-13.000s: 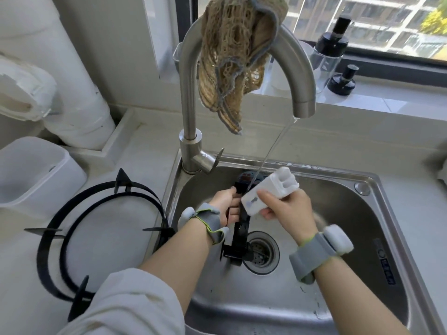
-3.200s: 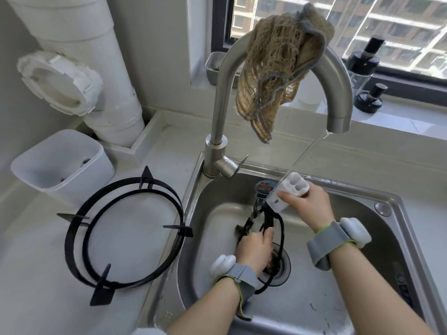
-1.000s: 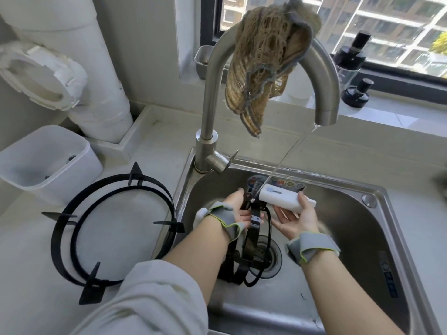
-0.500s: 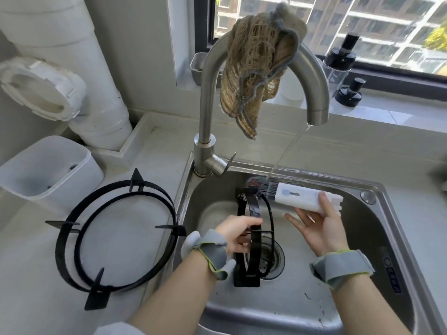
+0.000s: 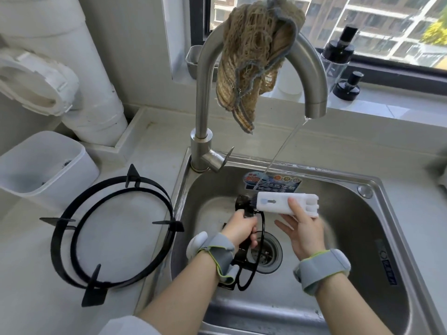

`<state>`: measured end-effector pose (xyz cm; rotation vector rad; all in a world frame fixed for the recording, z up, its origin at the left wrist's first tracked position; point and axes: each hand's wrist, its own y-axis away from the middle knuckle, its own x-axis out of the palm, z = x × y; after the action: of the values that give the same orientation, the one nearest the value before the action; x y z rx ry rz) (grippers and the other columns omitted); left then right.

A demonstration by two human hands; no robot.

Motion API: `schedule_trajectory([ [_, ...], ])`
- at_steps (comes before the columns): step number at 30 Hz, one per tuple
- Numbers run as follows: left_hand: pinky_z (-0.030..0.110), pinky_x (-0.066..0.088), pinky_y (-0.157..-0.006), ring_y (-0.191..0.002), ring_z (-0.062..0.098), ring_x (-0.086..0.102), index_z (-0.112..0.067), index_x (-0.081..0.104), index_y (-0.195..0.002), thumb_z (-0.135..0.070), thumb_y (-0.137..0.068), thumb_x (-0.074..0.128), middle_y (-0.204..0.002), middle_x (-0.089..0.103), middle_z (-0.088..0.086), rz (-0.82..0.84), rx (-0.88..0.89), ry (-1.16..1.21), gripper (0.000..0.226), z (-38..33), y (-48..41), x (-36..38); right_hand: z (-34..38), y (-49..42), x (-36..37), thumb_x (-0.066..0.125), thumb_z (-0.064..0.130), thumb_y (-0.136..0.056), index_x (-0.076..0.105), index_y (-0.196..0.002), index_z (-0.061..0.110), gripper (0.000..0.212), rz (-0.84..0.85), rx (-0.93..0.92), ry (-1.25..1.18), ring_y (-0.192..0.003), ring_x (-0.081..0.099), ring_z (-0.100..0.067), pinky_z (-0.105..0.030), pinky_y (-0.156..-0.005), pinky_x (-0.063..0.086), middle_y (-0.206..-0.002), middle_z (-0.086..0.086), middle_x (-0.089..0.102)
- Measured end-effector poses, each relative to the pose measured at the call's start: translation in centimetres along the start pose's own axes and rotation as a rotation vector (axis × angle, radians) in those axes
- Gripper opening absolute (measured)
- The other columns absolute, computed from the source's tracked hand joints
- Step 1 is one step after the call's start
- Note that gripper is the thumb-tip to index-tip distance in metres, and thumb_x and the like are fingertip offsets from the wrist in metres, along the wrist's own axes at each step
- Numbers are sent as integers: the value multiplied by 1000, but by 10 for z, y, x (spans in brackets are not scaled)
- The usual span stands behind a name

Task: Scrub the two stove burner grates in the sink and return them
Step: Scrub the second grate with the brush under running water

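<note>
Fingers of the left hand (image 5: 242, 229) curl round a black grate (image 5: 251, 257) standing on edge in the sink (image 5: 362, 238); the right hand (image 5: 303, 234) pinches a white brush (image 5: 285, 204) (bristles touching the grate's top). Another grate (image 5: 111, 234) lies on the counter (image 5: 36, 298).

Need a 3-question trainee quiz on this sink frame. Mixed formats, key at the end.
1. True or false: the large ring grate lies inside the sink.
2. What hangs over the faucet? A) a rubber glove B) a mesh cloth C) a paper towel
3. Fill in: the left hand grips the small grate over the drain while the ____ hand holds the white brush against it.

Key:
1. False. It lies on the counter, left of the sink.
2. B
3. The right hand.
</note>
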<state>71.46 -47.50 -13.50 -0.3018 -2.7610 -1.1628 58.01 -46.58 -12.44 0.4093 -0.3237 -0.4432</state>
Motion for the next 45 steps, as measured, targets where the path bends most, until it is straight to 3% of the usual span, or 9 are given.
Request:
schedule_trajectory([
  [5, 10, 17, -34, -34, 7, 22, -15, 27, -79, -14, -100, 29, -60, 28, 0, -96, 6, -7, 21, 2, -13, -1, 5, 5, -11, 69, 3, -79, 65, -84, 26, 23, 80, -247, 366, -76, 60, -15, -36, -73, 56, -77, 0, 64],
  [9, 11, 19, -34, -41, 11, 23, -15, 29, -81, -15, -100, 29, -61, 31, 2, -100, 12, -69, 19, 4, -19, 6, 10, 2, -2, 71, 3, -77, 66, -80, 23, 21, 38, -275, 267, -73, 63, -11, -27, -66, 58, -70, 7, 68],
  [17, 23, 24, -40, -46, 16, 30, -12, 34, -98, -16, -97, 31, -63, 36, 2, -119, 77, -138, 5, 5, -27, 16, 12, -2, 24, 75, 18, -73, 63, -71, 21, 13, -61, -345, 579, -77, 63, -27, -57, -78, 52, -72, -3, 66],
  [22, 25, 31, -40, -52, 21, 37, -3, 39, -120, -15, -97, 34, -69, 42, 5, -123, 87, -182, 27, 9, -25, 18, 44, -18, 48, 70, 26, -69, 66, -78, 3, 24, -33, -282, 1025, -81, 66, -35, -47, -75, 55, -79, -17, 69],
  [25, 46, 46, -54, -76, 43, 55, 1, 40, -121, -17, -97, 36, -91, 56, 25, -148, 92, -196, 30, 8, -22, 23, 44, -17, 59, 68, 28, -73, 62, -78, 11, 18, -57, -314, 1091, -86, 63, -31, -32, -73, 50, -85, -15, 68],
  [33, 27, 30, -44, -51, 22, 37, -1, 41, -115, -14, -96, 34, -66, 38, 5, -82, 76, -219, 24, 10, -25, 18, 47, -15, 51, 72, 21, -72, 62, -75, 9, 16, 154, -412, 1178, -75, 59, -24, -29, -64, 46, -74, -7, 64],
  [37, 34, 39, -55, -81, 43, 57, 0, 38, -116, -13, -96, 31, -81, 51, 18, -113, 12, -267, 25, 7, -23, 27, 45, -10, 71, 73, 16, -71, 56, -72, 21, 17, 411, -476, 1233, -68, 50, -14, -24, -58, 36, -67, 4, 57],
  [41, 52, 42, -98, -122, 46, 45, 2, 36, -129, -17, -97, 32, -130, 46, 29, -124, 2, -268, 37, 8, -23, 28, 44, -14, 85, 70, 21, -72, 60, -80, 16, 14, 546, -543, 1421, -72, 50, -19, -27, -58, 34, -70, 2, 55],
  [45, 40, 46, -70, -74, 33, 51, 6, 44, -122, -14, -94, 36, -71, 46, 8, -172, 61, -303, 35, 5, -20, 21, 56, -21, 80, 72, 18, -68, 62, -81, 16, 16, 470, -465, 1412, -72, 49, -18, -22, -55, 37, -67, 5, 54],
])
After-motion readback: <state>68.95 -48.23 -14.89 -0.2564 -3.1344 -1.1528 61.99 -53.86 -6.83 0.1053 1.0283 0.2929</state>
